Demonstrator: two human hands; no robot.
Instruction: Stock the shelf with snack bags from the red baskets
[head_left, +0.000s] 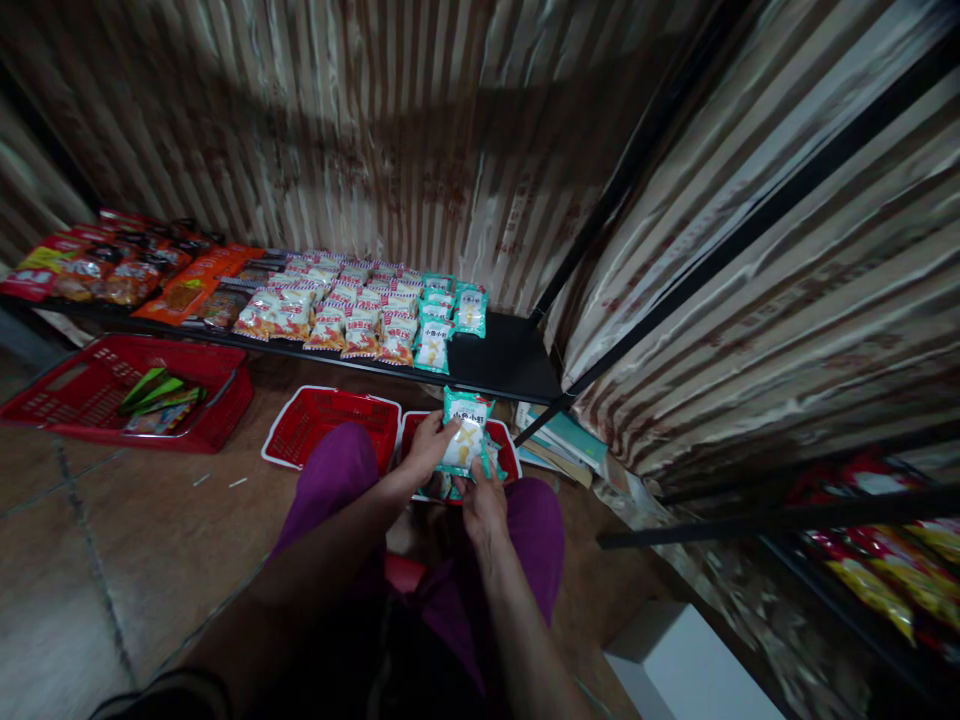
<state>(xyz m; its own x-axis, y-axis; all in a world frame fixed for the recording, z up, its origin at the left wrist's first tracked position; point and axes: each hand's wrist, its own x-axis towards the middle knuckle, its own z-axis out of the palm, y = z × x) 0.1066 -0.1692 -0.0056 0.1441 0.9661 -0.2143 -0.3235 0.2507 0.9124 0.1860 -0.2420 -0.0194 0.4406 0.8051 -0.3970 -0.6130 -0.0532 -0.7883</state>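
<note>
A green-and-white snack bag [463,436] is held upright between both hands, above a small red basket [513,462]. My left hand [430,446] grips its left edge, fingers closed on it. At the lower right corner, my right hand [482,500] pinches the same bag. More green packets lie inside the basket, partly hidden by the hands and bag. On the black shelf [510,357] just beyond, matching green bags [435,338] stand in a short column, with one more bag [471,310] to their right.
Rows of white-and-orange snack bags [360,320] and orange packets [191,285] fill the shelf leftward. A second small red basket [330,420] and a larger red basket [225,405] sit on the floor. Black shelf posts, books [570,440] and a white box [690,665] are on the right.
</note>
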